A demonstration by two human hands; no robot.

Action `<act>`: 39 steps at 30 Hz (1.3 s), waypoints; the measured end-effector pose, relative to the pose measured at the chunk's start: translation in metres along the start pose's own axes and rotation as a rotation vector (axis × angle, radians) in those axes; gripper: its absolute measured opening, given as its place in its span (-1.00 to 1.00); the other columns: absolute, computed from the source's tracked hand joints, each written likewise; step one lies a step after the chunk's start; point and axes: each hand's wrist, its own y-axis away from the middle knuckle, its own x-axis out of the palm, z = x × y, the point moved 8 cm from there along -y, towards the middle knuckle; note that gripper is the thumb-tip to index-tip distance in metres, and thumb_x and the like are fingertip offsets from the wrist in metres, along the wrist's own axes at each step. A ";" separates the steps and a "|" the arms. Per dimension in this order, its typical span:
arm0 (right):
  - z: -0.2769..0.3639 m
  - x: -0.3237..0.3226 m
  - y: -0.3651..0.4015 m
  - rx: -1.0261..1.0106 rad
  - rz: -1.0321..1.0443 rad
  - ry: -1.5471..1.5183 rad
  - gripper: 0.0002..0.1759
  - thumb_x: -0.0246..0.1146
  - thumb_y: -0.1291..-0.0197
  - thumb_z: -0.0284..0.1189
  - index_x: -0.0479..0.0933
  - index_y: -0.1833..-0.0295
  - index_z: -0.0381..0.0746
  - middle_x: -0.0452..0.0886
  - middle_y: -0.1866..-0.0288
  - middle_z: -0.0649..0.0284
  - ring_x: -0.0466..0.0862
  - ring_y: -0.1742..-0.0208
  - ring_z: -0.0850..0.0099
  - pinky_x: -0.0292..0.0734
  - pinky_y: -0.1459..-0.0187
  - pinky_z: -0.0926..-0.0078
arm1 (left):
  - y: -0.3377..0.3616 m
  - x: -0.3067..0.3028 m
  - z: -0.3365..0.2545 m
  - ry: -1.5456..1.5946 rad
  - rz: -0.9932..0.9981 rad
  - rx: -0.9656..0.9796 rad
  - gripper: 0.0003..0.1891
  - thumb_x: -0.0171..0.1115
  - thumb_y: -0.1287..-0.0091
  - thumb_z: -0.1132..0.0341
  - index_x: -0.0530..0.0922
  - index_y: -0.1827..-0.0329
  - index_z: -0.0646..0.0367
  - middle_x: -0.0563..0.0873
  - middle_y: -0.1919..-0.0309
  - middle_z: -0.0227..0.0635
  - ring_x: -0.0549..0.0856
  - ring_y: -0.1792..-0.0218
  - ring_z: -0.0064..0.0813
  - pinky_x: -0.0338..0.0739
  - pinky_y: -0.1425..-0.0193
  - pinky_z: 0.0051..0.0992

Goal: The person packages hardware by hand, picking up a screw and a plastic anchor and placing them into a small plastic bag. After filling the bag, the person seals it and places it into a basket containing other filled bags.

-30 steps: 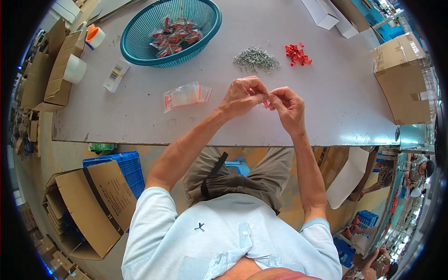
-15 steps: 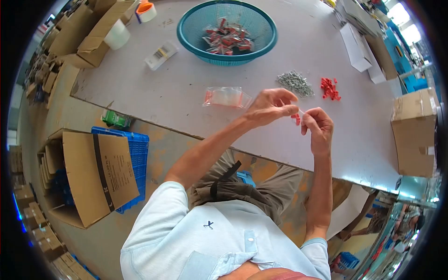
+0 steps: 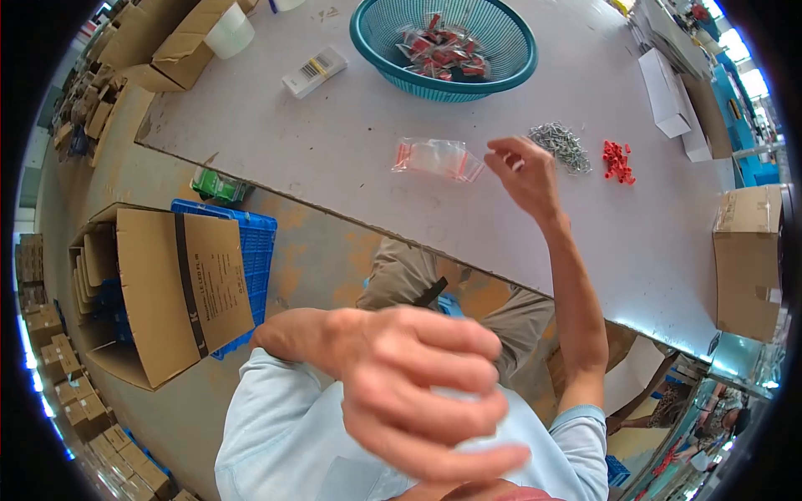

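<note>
My left hand [image 3: 426, 384] is raised close to the camera, away from the table, slightly blurred. Its fingers are loosely bent and apart, with nothing seen in them. Over the table, my right hand [image 3: 528, 177] has its fingers curled in; whatever may be between them is too small to make out. Just left of its fingertips lies a stack of small clear zip bags [image 3: 438, 159] with red edges. A pile of small silvery screw-like pieces [image 3: 561, 148] lies beyond the right hand, and small red plastic pieces [image 3: 618, 163] lie to the right of that.
A teal plastic basket [image 3: 443, 89] holding filled small bags stands at the back. A clear labelled pack [image 3: 314, 72] and a white tub [image 3: 230, 32] are at the left. Cartons stand at the right edge [image 3: 748, 263] and on the floor in a blue crate [image 3: 261, 250].
My hands were together over the table at a thin clear thing; now they are apart. The left has come up toward the camera, the right has moved left toward the bags. The view has shifted.
</note>
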 end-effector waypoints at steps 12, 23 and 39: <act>-0.010 0.022 0.016 0.105 0.045 0.122 -0.69 0.55 -0.18 -0.26 0.77 0.03 -0.19 0.73 0.24 0.23 0.75 0.25 0.30 0.65 0.16 0.33 | 0.049 0.017 0.087 -0.510 0.180 -0.184 -0.75 0.44 -0.24 0.42 0.77 0.01 0.11 0.76 0.09 -0.32 0.71 -0.11 -0.19 0.61 -0.20 -0.09; -0.044 0.012 0.033 0.437 0.050 -0.643 -0.86 0.43 -0.42 -0.38 0.72 0.12 -0.25 0.79 0.25 0.29 0.72 0.35 0.52 0.66 0.27 0.53 | 0.151 0.008 0.205 -0.727 0.377 -0.633 -0.63 0.51 -0.35 0.29 0.75 -0.21 0.06 0.62 -0.42 -0.28 0.40 -0.56 -0.08 0.20 -0.61 0.18; -0.025 -0.011 0.098 0.376 -0.240 -1.185 -0.89 0.47 -0.42 -0.42 0.71 0.09 -0.20 0.67 0.31 0.43 0.59 0.29 0.64 0.49 0.23 0.60 | 0.128 0.061 0.232 0.180 -0.405 -1.137 -0.79 0.47 -0.43 0.26 0.79 0.10 0.25 0.80 0.33 -0.38 0.70 0.31 -0.63 0.62 0.20 -0.52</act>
